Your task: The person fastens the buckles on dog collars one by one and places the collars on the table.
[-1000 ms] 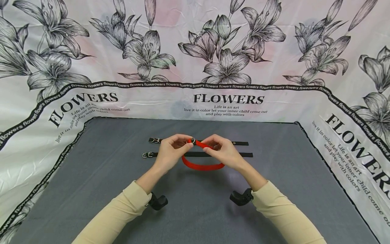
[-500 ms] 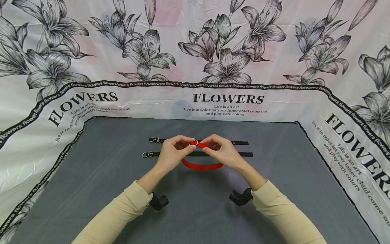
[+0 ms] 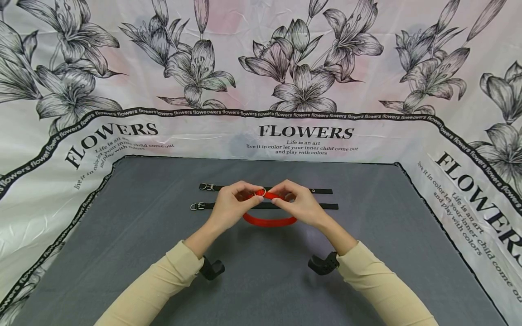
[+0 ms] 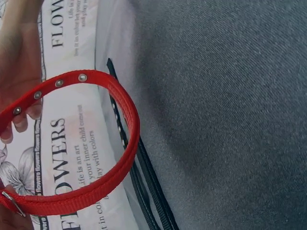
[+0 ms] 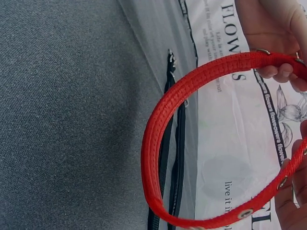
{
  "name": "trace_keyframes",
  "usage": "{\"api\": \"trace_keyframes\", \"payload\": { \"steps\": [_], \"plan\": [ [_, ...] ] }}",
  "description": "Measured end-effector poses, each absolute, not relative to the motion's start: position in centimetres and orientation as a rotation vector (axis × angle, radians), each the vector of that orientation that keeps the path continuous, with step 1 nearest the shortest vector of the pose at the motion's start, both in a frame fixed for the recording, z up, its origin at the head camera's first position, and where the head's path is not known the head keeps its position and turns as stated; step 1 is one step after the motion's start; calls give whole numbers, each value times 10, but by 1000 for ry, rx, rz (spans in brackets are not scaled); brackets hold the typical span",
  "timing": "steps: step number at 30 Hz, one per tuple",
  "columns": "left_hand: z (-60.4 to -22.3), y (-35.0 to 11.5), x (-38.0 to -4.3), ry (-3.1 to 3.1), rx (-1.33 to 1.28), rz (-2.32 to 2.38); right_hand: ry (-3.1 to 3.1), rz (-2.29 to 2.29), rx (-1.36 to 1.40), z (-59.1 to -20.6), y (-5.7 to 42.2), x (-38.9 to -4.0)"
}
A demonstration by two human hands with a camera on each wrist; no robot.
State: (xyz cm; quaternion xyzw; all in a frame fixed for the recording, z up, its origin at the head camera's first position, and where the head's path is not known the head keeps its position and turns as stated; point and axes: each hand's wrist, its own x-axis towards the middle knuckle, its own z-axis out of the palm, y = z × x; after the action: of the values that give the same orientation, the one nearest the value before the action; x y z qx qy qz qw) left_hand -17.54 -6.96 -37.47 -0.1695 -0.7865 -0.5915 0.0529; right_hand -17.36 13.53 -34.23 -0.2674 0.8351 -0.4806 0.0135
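Pinching a looped red webbing collar (image 3: 269, 222)
Your left hand (image 3: 232, 202) is gripping its buckled end, your right hand (image 3: 302, 203) its eyeleted end.

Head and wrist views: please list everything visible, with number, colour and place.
Red strap: 1, red, held in a loop.
Metal eyelets: at least 4, silver, on red strap.
Metal fittings: several, silver, on all three straps.
Black straps: 2, black, beyond the loop.
Tabletop: 1, grey, under the black straps.
Printed sheet: at least 1, white with black flowers, behind and beside the tabletop.
Wrist devices: 2, black, one per wrist.
Sleeves: 2, beige, one per arm.
Left hand: 1, bare, pinching the red strap.
Right hand: 1, bare, also pinching it.
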Motion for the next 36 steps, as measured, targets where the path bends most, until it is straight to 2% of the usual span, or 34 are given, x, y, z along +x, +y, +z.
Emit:
{"api": "trace_keyframes", "payload": {
  "steps": [23,36],
  "plan": [
    [-377,-67,-176,-2435,-444,-1763,2640,-1475,-797,-341,130,-173],
    [-376,-68,-175,-2389,-561,-1756,2623,-1513,-819,-342,129,-174]
  ]
}}
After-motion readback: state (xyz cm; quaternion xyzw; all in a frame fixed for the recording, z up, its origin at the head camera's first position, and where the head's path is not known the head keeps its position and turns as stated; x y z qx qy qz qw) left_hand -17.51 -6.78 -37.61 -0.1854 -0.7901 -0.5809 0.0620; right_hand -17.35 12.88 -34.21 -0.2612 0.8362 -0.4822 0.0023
